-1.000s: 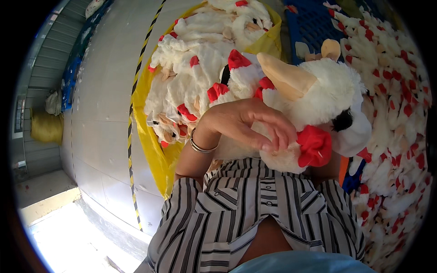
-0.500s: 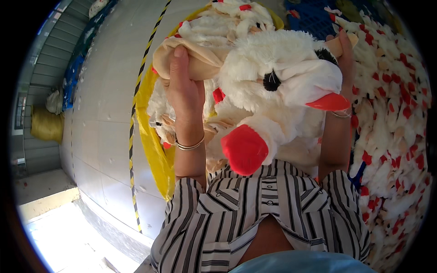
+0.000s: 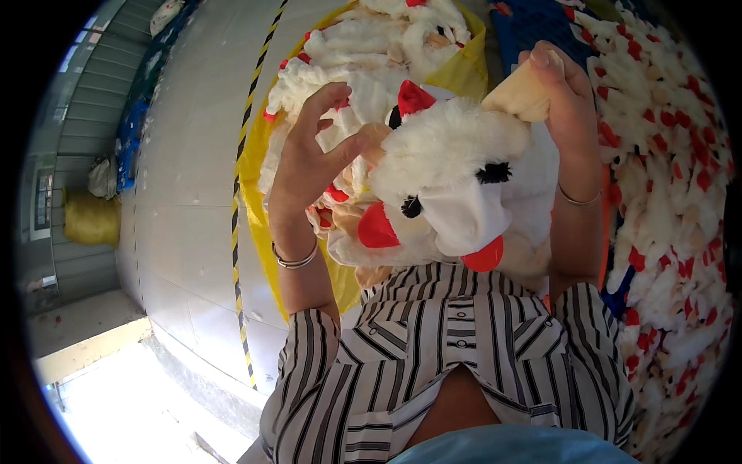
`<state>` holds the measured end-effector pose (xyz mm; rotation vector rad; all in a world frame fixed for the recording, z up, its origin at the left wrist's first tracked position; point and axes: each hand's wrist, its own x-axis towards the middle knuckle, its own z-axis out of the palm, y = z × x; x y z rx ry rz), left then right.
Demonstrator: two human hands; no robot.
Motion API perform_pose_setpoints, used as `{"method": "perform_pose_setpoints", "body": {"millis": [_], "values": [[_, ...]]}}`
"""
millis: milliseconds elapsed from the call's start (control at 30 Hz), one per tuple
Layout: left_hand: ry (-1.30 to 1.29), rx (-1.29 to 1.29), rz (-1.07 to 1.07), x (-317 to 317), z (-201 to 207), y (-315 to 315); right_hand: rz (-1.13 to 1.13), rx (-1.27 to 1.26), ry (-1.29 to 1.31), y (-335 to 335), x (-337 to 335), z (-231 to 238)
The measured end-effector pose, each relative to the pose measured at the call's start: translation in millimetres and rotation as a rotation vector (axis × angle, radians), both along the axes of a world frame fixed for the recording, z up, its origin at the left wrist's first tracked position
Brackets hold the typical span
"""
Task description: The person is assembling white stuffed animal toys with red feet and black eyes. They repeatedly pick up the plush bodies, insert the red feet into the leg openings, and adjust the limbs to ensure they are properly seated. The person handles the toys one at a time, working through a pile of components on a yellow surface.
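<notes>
A limp white plush animal toy [image 3: 456, 147] hangs in front of my chest, its head tipped downward. It has a fluffy crown, a smooth white muzzle, black fringed eyes and red felt-like pieces. My right hand [image 3: 568, 93] is closed round its beige ear [image 3: 522, 93] and holds it up. On the other side, my left hand [image 3: 313, 158] is raised with fingers curved and apart. Its thumb is close to the other beige ear [image 3: 376, 141]; whether they touch I cannot tell.
Behind the toy, a yellow sack [image 3: 257, 178] is full of similar white plush pieces. A large heap of white and red plush pieces [image 3: 668, 193] covers the right side, by a blue crate [image 3: 533, 23]. Black-and-yellow tape [image 3: 238, 201] runs along the grey floor at left.
My left hand has let go of the beige ear and spread its fingers. The toy's head has dropped lower and tilted, while my right hand keeps its hold.
</notes>
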<state>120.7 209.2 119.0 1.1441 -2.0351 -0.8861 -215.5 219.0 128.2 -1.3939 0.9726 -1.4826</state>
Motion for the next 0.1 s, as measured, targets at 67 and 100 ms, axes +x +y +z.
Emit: {"method": "perform_pose_setpoints", "body": {"millis": [67, 100], "values": [[0.098, -0.194, -0.088, -27.4, 18.5, 6.9, 0.073, -0.034, 0.089, -2.8, 21.1, 8.6], [0.097, -0.194, -0.088, -27.3, 19.3, 7.6, 0.104, -0.052, 0.133, -7.6, 24.4, 11.0]]}}
